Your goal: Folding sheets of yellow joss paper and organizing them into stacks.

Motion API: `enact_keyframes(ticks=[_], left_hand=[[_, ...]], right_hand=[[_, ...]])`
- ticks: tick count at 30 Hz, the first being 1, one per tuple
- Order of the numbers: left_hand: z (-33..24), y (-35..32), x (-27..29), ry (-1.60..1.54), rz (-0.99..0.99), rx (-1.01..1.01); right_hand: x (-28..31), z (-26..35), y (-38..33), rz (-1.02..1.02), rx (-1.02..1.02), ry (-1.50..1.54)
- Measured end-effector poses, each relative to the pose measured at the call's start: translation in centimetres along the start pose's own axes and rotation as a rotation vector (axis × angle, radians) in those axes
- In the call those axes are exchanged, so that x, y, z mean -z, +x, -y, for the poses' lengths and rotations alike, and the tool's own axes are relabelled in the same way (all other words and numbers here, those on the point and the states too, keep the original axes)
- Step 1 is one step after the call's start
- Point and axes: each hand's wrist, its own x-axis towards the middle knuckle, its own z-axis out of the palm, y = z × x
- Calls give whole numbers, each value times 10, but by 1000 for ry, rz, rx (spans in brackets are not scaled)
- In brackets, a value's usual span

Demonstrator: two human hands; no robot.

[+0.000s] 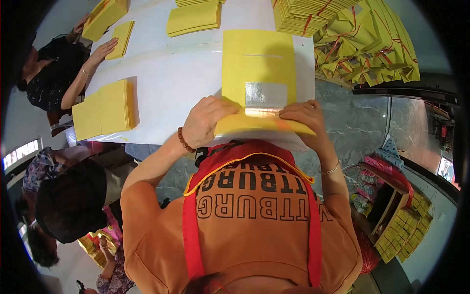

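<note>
A yellow paper sheet (pixel 259 63) with a silver foil patch (pixel 267 94) lies at the table's near right edge. Its near end is bent up and slightly blurred by motion. At the left side of that raised end, my left hand (pixel 208 120) is closed on the paper, fingers curled over it. My right hand (pixel 306 120) grips the opposite side, with its thumb hidden beneath. The foil patch lies between both hands and shines brightest near the bend.
On the white table (pixel 166 81), a folded yellow stack (pixel 103 110) is at left and another paper stack (pixel 195 19) at the back. Red-tied yellow bundles (pixel 362 44) fill the far right. A co-worker's hand (pixel 104 50) rests on yellow paper; other people sit at lower left.
</note>
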Motion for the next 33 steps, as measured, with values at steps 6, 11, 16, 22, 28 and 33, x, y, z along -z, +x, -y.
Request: enact_keyframes(ticks=[6, 11, 16, 22, 28, 33], left_hand=[[11, 19, -8, -384, 103, 708], [17, 32, -8, -745, -56, 833], [30, 33, -13, -791, -50, 883], [26, 38, -12, -790, -123, 916], [11, 43, 7, -43, -328, 549], [-18, 76, -17, 394, -20, 41]], right_hand=[[-27, -3, 14, -189, -516, 481], [-27, 9, 31, -376, -662, 657], [-25, 7, 35, -229, -727, 354], [-40, -3, 32, -364, -685, 374], [-44, -4, 31, -408, -658, 391], [-38, -2, 31, -355, -706, 339]])
